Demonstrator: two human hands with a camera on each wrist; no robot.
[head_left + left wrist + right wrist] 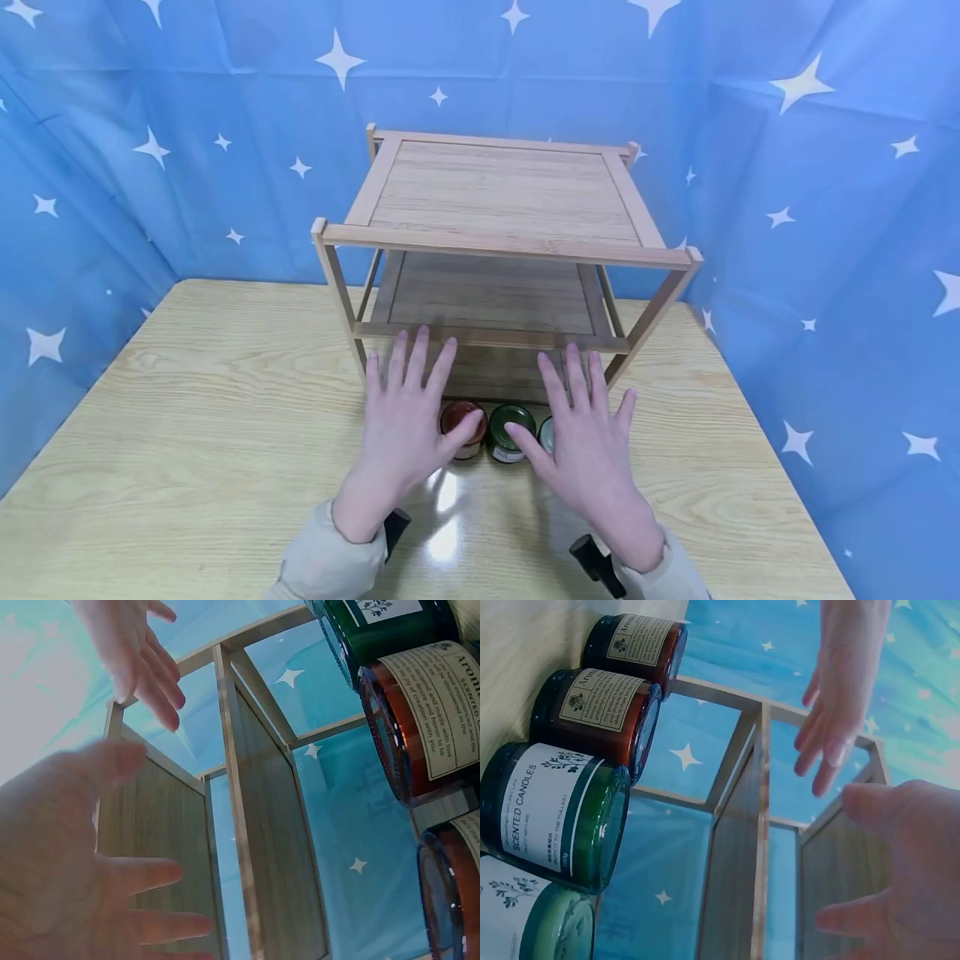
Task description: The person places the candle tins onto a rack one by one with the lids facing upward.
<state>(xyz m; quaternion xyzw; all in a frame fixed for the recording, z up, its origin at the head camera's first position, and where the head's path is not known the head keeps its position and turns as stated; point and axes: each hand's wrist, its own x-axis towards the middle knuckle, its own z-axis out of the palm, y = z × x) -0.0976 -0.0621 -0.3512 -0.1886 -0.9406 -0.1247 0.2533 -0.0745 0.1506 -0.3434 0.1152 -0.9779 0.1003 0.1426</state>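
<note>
Four scented candle jars [566, 795] line up on the desk [187, 400] before a wooden shelf [495, 192], probably for easy reach; my left grip [401, 429] and right grip [588, 450] are released, fingers spread, hiding the leftmost amber jar [634, 649] and part of the pale jar [532, 915] from my head view.

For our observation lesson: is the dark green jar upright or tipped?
The jar is upright: the head view shows its round top above its label.
</note>
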